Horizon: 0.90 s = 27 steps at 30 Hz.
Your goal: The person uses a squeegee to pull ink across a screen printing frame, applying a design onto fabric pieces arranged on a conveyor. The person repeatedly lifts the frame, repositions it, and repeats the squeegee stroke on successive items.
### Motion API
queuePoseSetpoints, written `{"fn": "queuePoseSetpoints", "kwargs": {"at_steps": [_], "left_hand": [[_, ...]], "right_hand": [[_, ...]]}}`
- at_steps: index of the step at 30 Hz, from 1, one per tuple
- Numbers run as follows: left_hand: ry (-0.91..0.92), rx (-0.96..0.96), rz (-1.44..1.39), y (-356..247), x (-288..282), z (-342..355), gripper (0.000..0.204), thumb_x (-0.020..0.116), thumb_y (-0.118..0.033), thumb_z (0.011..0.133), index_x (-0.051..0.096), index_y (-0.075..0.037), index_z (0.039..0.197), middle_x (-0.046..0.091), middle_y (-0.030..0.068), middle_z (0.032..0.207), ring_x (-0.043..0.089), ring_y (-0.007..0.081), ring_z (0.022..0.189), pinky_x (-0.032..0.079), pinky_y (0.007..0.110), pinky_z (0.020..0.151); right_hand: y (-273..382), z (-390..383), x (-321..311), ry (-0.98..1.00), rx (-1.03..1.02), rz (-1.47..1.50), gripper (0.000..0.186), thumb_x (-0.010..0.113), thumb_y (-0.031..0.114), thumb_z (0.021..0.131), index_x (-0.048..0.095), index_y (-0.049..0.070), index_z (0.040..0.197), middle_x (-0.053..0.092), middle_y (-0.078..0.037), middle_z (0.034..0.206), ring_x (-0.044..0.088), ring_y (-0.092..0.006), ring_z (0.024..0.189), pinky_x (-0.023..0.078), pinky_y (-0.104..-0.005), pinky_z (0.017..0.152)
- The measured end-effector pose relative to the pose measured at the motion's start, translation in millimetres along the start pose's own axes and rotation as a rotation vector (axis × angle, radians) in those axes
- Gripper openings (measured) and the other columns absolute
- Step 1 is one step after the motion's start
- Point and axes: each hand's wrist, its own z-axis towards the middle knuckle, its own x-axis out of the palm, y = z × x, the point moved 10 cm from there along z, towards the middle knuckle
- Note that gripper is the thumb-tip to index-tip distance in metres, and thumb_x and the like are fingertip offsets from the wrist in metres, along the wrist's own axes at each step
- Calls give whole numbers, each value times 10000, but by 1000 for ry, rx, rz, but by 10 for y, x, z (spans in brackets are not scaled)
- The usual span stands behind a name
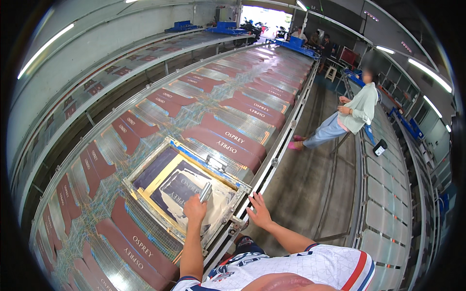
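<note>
My left hand (194,207) is closed on a metal squeegee (206,191) over the screen frame (148,195), which lies on the long printing table. Inside the frame are dark purple and cream areas, pale lettering and a yellow strip. My right hand (259,211) has its fingers spread at the frame's right corner, by the table's metal side rail (272,172); whether it touches either is unclear. Around the frame lie maroon fabric pieces (218,136) with pale printed lettering.
A person (359,106) in a pale shirt stands in the right aisle beside another long table (383,189) holding a dark container (380,148). Another printing table (111,72) runs along the left. Several people (324,46) and motorbikes (252,31) are at the far end near the bright doorway.
</note>
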Motion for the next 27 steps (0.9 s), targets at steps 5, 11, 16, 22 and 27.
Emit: {"fn": "queuePoseSetpoints", "kwargs": {"at_steps": [5,11,16,22,27], "left_hand": [[-20,2,22,-109,-54,-32,334,758,-291,783,663,-85,1028,685,172,962,669,395,909,526,521,793],[-118,54,3,31,-28,-5,281,733,-271,763,653,-113,982,665,160,935,649,388,861,516,511,730],[-198,71,17,-240,-231,-227,292,744,-237,729,637,-71,945,657,141,870,647,355,833,525,488,752],[-251,24,93,-276,-371,-281,211,756,-212,740,637,-72,845,650,120,833,642,328,838,478,475,717],[-284,160,66,-518,-761,-443,160,760,-193,749,647,-88,790,657,84,767,633,308,803,421,453,716]], "right_hand": [[-16,5,-52,-43,-12,-12,552,644,259,921,506,66,1419,364,-210,1551,251,-437,1464,286,-483,1172],[14,156,-69,42,14,-151,487,633,345,916,610,53,1305,544,-190,1419,415,-383,1388,252,-553,1136],[-73,343,-487,-63,33,-139,323,649,190,905,675,129,1222,719,-40,1091,623,-235,1067,369,-436,984],[-70,1062,-416,-59,-208,-10,238,640,110,891,701,77,1119,696,-114,989,609,-308,1004,458,-442,891],[-98,1637,-168,65,-255,110,233,632,113,903,702,71,1122,694,-137,1039,604,-328,1027,461,-437,910]]}}
